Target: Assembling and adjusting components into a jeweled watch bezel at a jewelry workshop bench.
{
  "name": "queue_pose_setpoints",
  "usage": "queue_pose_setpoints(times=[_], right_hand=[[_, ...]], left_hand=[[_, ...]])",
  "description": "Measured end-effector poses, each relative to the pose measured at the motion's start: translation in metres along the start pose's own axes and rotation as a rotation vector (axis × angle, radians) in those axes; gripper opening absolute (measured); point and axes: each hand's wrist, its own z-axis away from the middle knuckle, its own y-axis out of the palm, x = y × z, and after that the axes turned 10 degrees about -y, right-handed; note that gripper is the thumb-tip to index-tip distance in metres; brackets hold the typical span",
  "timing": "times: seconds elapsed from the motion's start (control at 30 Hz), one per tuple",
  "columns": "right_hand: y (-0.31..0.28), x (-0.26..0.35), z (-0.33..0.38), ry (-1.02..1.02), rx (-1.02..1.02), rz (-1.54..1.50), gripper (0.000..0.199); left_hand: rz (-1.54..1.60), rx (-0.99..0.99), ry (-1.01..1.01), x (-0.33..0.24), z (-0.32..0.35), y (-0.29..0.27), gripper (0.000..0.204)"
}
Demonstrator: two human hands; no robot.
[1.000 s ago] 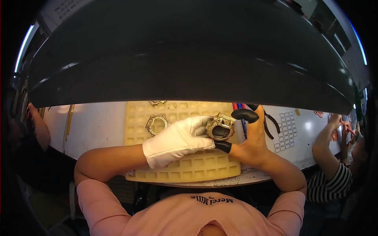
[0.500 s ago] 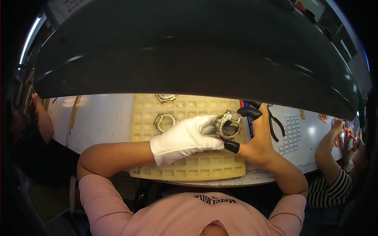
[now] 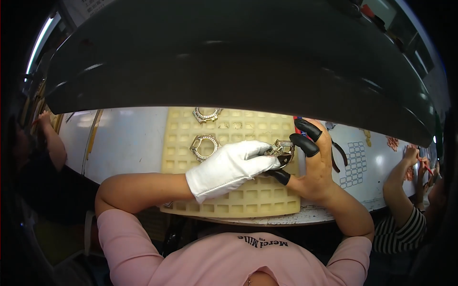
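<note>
My left hand (image 3: 228,167), in a white glove, pinches a gold-toned watch case (image 3: 285,146) set with small clear stones. The case is tilted edge-on, with a dark surface showing on its near side. Black finger cots cover the thumb and two fingers of my right hand (image 3: 312,164). Its index finger meets the case's right edge and its thumb lies below, so the case sits between them; the exact contact is partly hidden. Two similar cases, one upper (image 3: 207,114) and one lower (image 3: 205,147), rest on a pale yellow gridded tray (image 3: 229,208) beneath my hands.
A large dark hood (image 3: 238,62) overhangs the far side of the table. Dark-handled pliers (image 3: 339,156) and a grid of small rectangular frames (image 3: 354,164) lie right of the tray. Other people's arms reach in at the left (image 3: 56,143) and the right (image 3: 400,171).
The watch case has turned from showing its open ring to nearly edge-on. My left thumb now lies over its near side, and the fingers of my right hand have shifted slightly around it.
</note>
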Motion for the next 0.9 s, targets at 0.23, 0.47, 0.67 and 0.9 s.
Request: queue_pose_setpoints(times=[0.23, 0.47, 0.67, 0.9], right_hand=[[0.002, 0.009, -0.007, 0.049, -0.004, -0.018, 0.067], [-0.005, 0.006, -0.006, 0.026, 0.075, -0.033, 0.065], [-0.007, 0.004, -0.008, 0.076, 0.071, -0.014, 0.066], [-0.006, 0.003, -0.007, 0.126, 0.098, -0.084, 0.067]], left_hand=[[-0.111, 0.014, 0.192, 0.006, 0.000, -0.007, 0.030], [0.398, 0.315, -0.019, 0.007, -0.007, -0.005, 0.049], [0.398, 0.353, -0.018, 0.004, -0.007, -0.006, 0.049], [0.519, 0.382, -0.076, 0.004, -0.006, -0.007, 0.072]])
